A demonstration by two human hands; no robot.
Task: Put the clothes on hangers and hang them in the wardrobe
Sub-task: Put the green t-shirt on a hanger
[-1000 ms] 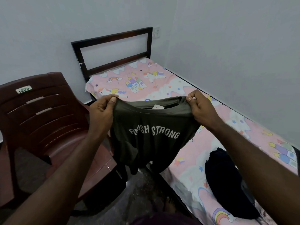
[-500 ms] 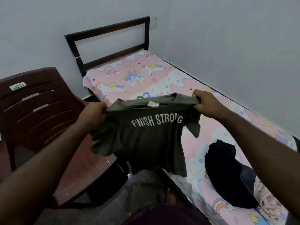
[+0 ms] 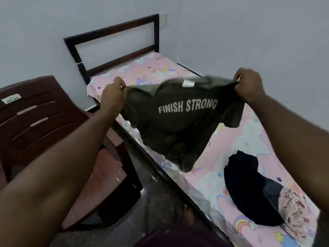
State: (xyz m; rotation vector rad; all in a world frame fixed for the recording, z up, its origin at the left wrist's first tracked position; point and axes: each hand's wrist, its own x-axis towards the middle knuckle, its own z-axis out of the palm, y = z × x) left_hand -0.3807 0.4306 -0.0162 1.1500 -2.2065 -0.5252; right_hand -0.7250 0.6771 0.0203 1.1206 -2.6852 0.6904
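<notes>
Olive T-shirt (image 3: 178, 129) held spread in the air over the near edge of the bed (image 3: 236, 139), shoulder line stretched roughly left to right, right end slightly higher; collar up, hem hanging down and toward the camera. "FINISH STRONG" printed in white across the chest, readable upright. White neck tag (image 3: 187, 84) seen at the collar, text illegible. Left shoulder is pinched by the left hand (image 3: 112, 97), right shoulder gripped by the right hand (image 3: 249, 86), both fists closed on fabric. Dark clothes pile (image 3: 249, 189) lies on the pink unicorn bedsheet, with a striped floral garment (image 3: 292, 205) beside it. Maroon plastic chair (image 3: 44, 125) at left, sticker marked "DELUX" (image 3: 11, 99).
</notes>
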